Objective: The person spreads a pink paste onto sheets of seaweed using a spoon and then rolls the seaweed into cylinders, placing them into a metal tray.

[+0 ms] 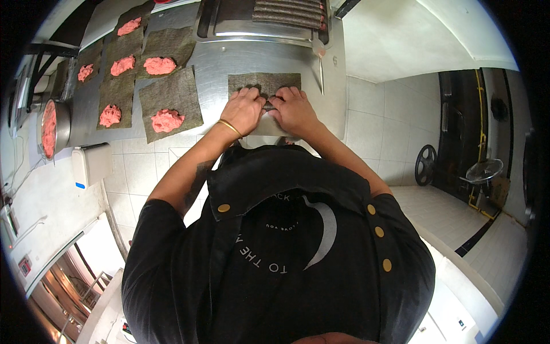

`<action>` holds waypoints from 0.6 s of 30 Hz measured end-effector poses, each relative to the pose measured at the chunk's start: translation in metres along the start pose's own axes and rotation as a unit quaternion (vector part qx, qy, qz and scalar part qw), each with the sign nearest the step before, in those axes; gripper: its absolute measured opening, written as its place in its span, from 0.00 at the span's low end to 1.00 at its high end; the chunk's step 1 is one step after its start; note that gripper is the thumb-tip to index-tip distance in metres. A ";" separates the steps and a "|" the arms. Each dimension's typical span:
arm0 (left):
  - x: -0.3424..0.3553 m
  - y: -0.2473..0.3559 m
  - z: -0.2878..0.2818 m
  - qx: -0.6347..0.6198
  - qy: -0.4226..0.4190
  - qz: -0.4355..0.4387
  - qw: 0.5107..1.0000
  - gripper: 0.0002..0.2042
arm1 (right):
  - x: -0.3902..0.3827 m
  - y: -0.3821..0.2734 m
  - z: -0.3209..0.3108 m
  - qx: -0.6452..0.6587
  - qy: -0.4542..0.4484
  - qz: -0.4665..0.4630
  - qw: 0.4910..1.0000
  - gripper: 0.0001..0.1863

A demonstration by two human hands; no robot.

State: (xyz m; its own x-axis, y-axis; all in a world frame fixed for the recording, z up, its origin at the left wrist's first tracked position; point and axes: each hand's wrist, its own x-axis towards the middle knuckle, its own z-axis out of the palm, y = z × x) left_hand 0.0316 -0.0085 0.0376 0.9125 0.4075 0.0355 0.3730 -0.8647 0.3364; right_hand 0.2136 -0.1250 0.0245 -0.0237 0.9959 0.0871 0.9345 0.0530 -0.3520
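A dark green seaweed sheet (258, 81) lies on the metal table before me, its near edge curled up into a roll. My left hand (245, 108) grips that rolled edge with bent fingers. Close beside it, my right hand (293, 110) pinches the same edge, the thumbs almost meeting. Whatever is inside the roll is hidden by the hands. To the left are several more flat seaweed sheets, each with a lump of pink paste; the nearest paste lump (167, 120) sits on a sheet (192, 97) at the table's front edge.
Beyond my hands, a metal tray (229, 33) holds several dark seaweed rolls (289, 14) laid side by side. A spoon (321, 69) rests against its near right corner, smeared with pink. At far left stands a steel bowl (62, 126) of pink paste. The steel table (220, 60) ends just before me.
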 end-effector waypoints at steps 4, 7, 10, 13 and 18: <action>0.002 0.000 0.004 0.026 -0.001 -0.004 1.000 0.15 | -0.001 -0.010 -0.003 -0.022 0.011 0.004 1.000 0.19; 0.003 0.003 0.008 0.024 0.016 -0.006 1.000 0.16 | -0.005 -0.006 0.007 -0.038 0.049 -0.033 0.998 0.18; 0.003 0.008 0.006 0.010 0.012 -0.019 1.000 0.17 | -0.005 -0.004 0.012 -0.029 0.067 -0.031 0.997 0.19; 0.006 0.006 0.006 -0.001 -0.005 -0.038 0.999 0.17 | -0.002 -0.006 0.008 0.017 0.055 0.014 0.998 0.20; 0.015 0.008 0.007 0.019 -0.034 -0.066 0.997 0.17 | 0.009 -0.009 -0.003 0.016 -0.040 0.060 0.997 0.20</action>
State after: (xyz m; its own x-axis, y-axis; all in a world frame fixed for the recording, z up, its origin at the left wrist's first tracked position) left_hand 0.0493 -0.0120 0.0342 0.8640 0.4985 -0.0703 0.4950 -0.8158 0.2989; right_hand 0.2058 -0.1164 0.0309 0.0576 0.9979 -0.0307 0.9209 -0.0650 -0.3844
